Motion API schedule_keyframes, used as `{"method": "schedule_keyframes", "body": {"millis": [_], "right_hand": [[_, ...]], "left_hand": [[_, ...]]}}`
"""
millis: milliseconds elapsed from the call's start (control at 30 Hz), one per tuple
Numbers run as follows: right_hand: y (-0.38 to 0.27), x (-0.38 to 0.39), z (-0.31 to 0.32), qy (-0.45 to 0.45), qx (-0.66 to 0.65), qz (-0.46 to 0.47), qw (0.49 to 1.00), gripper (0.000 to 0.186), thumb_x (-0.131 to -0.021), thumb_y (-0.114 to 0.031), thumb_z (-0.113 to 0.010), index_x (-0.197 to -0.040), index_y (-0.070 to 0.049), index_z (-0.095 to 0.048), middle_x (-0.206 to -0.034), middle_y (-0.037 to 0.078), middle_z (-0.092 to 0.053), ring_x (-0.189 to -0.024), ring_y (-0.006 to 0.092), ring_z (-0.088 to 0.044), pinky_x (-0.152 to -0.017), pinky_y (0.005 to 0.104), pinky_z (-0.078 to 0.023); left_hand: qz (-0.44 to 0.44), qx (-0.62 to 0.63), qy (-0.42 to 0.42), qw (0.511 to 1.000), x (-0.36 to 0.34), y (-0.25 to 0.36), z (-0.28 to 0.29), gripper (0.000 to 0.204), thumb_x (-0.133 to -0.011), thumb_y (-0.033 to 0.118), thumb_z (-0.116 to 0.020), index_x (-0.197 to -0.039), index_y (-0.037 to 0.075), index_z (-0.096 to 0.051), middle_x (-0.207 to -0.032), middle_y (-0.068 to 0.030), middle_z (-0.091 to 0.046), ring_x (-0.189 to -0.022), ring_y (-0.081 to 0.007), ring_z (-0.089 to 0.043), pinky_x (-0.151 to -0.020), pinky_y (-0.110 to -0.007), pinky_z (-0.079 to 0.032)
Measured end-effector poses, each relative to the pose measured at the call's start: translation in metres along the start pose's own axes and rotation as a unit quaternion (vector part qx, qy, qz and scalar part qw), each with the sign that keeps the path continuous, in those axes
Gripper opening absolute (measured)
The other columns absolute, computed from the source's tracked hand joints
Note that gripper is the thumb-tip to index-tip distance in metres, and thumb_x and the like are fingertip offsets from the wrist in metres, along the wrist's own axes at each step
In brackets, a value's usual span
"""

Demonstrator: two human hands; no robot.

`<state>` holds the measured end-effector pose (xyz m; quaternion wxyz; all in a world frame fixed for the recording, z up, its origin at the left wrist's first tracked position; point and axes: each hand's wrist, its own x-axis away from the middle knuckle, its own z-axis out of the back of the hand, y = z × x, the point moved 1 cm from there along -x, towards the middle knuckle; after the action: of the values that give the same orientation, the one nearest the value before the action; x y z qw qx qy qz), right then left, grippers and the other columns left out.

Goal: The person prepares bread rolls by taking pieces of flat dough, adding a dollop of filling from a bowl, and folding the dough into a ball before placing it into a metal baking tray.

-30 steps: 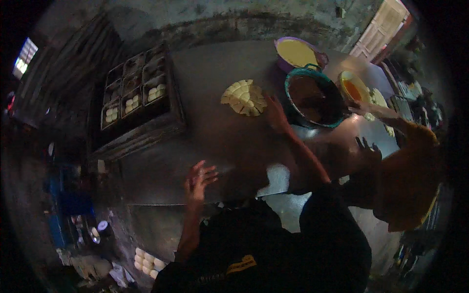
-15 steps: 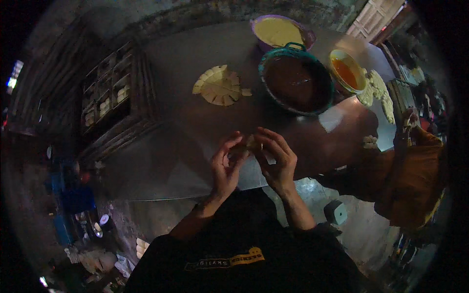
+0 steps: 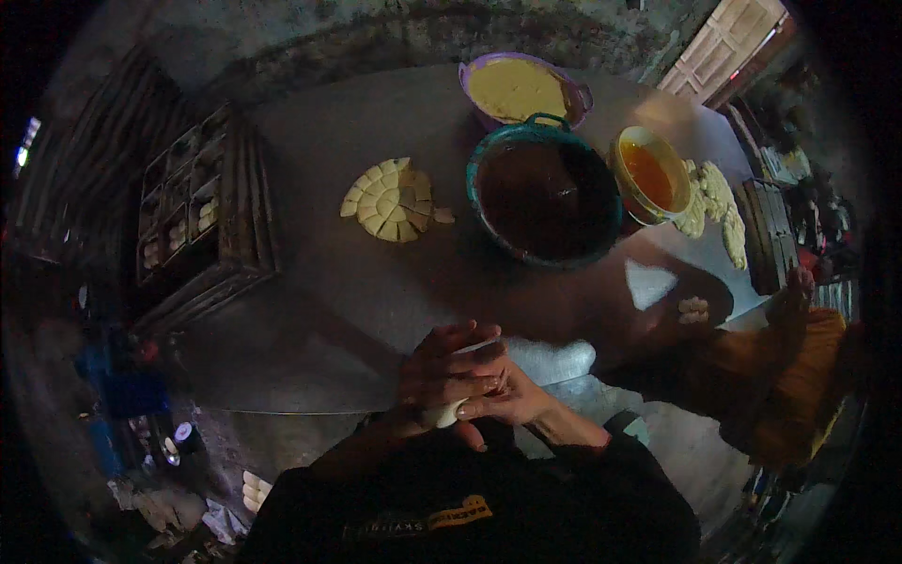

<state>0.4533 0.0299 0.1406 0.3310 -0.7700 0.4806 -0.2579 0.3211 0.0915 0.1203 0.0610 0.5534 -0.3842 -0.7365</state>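
Observation:
Close to the table's near edge, my left hand (image 3: 427,383) and my right hand (image 3: 512,393) are pressed together. Between them sits a small pale piece of dough (image 3: 449,414), mostly covered by fingers and showing only below the left fingers. Both hands are closed around it. Farther off on the metal table (image 3: 310,310) lies a flat round of dough (image 3: 383,202), cut into several pieces. A green basin (image 3: 476,207) holding a dark brown mass (image 3: 545,197) stands beyond my hands to the right.
Behind it are a purple basin (image 3: 583,96) of yellowish mass and a yellow bucket (image 3: 629,195) of orange liquid. Dough strips (image 3: 719,207) and small shaped dough pieces (image 3: 693,310) lie at right, near a co-worker (image 3: 799,367). Stacked wooden trays (image 3: 246,202) holding rolls stand at left.
My hands have come together around the dough and drawn nearer my body; before, their fingertips held it up between them. The view has shifted, so the table's things sit lower and slightly left.

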Motion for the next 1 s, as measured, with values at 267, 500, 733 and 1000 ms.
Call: {"method": "schedule_keyframes", "body": {"millis": [267,500,733,1000], "right_hand": [[-0.107,-0.151,0.078,0.049,0.509,0.051,0.858,0.024,-0.096,-0.017,-0.06,-0.106,0.002,-0.07,-0.098,0.011,-0.073,-0.091,0.0137,-0.064,-0.083,0.0332,-0.051],[-0.205,-0.362,0.311,0.137,0.877,0.043,0.458,0.061,-0.1,-0.051,-0.032,-0.118,-0.003,-0.066,-0.104,0.025,-0.069,-0.087,0.0445,-0.067,-0.083,0.0531,-0.051],[-0.2,-0.4,0.397,0.086,0.908,-0.065,0.404,0.05,-0.1,-0.042,-0.039,-0.132,-0.007,-0.054,-0.112,0.024,-0.067,-0.092,0.0422,-0.068,-0.085,0.0527,-0.052],[-0.19,-0.376,0.348,0.172,0.898,0.05,0.401,0.036,-0.095,-0.027,-0.047,-0.126,-0.011,-0.057,-0.1,0.021,-0.069,-0.091,0.0428,-0.068,-0.077,0.0551,-0.054]], "left_hand": [[0.324,-0.041,0.19,0.926,0.021,-0.016,0.032,0.114,-0.079,0.03,-0.079,-0.158,0.02,0.003,-0.163,-0.0165,0.003,-0.146,-0.0378,-0.022,-0.11,-0.054,-0.033],[0.418,-0.008,0.335,0.844,0.102,0.03,0.055,0.101,-0.086,0.022,-0.072,-0.158,0.019,-0.002,-0.163,-0.0156,-0.003,-0.139,-0.0374,-0.036,-0.105,-0.055,-0.038],[0.451,-0.025,0.487,0.748,0.167,0.068,0.061,0.109,-0.077,0.07,-0.067,-0.157,0.022,-0.012,-0.161,-0.0147,-0.015,-0.124,-0.0363,-0.053,-0.092,-0.045,-0.052],[0.486,-0.085,0.431,0.756,0.188,0.079,0.078,0.094,-0.088,0.071,-0.05,-0.154,0.01,-0.022,-0.158,-0.0158,-0.024,-0.123,-0.035,-0.055,-0.094,-0.043,-0.051]]}}
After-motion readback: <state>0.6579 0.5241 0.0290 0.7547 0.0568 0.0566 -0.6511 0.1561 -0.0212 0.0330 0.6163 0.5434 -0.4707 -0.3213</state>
